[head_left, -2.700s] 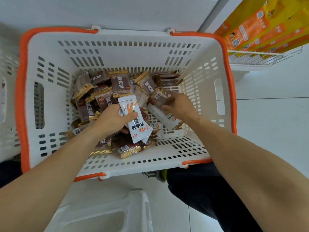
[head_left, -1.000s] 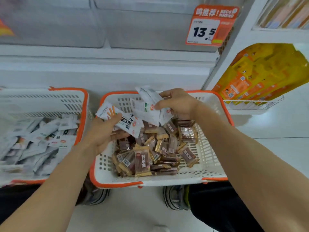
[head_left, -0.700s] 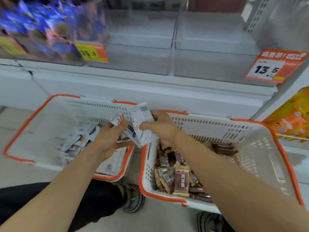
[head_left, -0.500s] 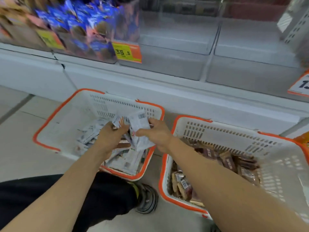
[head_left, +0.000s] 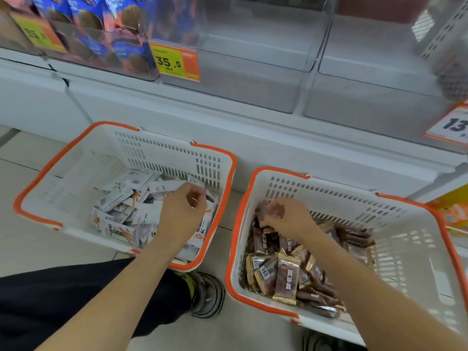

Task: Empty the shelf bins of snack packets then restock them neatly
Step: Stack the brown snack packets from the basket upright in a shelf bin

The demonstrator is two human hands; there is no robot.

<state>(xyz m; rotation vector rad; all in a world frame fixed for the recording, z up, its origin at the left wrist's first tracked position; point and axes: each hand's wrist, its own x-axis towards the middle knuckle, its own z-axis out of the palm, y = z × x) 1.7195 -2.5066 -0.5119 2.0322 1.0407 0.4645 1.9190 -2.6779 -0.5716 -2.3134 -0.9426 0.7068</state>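
Two white baskets with orange rims stand on the floor under the shelf. The left basket (head_left: pixel 50 158) holds several white snack packets (head_left: pixel 121 206). My left hand (head_left: pixel 182 214) hovers over them with loosely curled fingers and nothing in it. The right basket (head_left: pixel 405 249) holds several brown snack packets (head_left: pixel 286 277). My right hand (head_left: pixel 286 216) reaches into its far left corner, and its blurred fingers curl round a brown packet. Above, two clear shelf bins (head_left: pixel 253 79) (head_left: pixel 374 97) stand empty.
A bin of blue packets (head_left: pixel 101 39) sits on the shelf at upper left. An orange price tag (head_left: pixel 174 62) hangs beside it, and another tag (head_left: pixel 450 125) at the right. Yellow packets (head_left: pixel 455 209) are at the right edge. My shoe (head_left: pixel 207 292) stands between the baskets.
Both hands carried white packets from the right basket over the left one. The left hand has let them go there. The right hand has returned to the brown packets.
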